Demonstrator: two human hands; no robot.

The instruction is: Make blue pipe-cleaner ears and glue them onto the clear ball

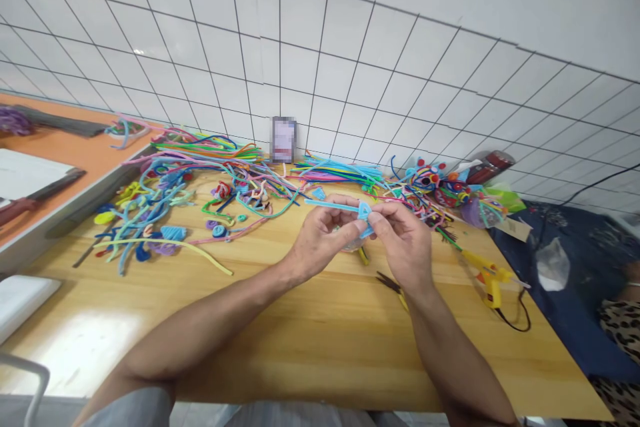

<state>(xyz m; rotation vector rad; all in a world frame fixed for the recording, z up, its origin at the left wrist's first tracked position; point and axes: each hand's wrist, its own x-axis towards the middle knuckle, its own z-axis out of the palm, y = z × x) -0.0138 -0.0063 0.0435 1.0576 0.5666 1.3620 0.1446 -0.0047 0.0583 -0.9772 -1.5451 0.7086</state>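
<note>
Both my hands meet above the middle of the wooden table [310, 340], pinching one light-blue pipe cleaner [333, 204]. Its straight end points left past my left hand [327, 240], and its other part is bent into a small triangular shape between the fingertips. My right hand [403, 240] grips that bent part with thumb and finger. A clear round object [351, 245] shows partly beneath my hands; I cannot tell what it is. Pliers [393, 282] with yellow handles lie by my right wrist, which partly hides them.
Loose pipe cleaners [160, 197] and small shaped pieces cover the left side. Straight bundles [340, 170] lie along the tiled wall, near a propped phone [283, 139]. A yellow glue gun [493, 280] with a cord rests at right. Another person's patterned sleeve [623, 327] shows at far right.
</note>
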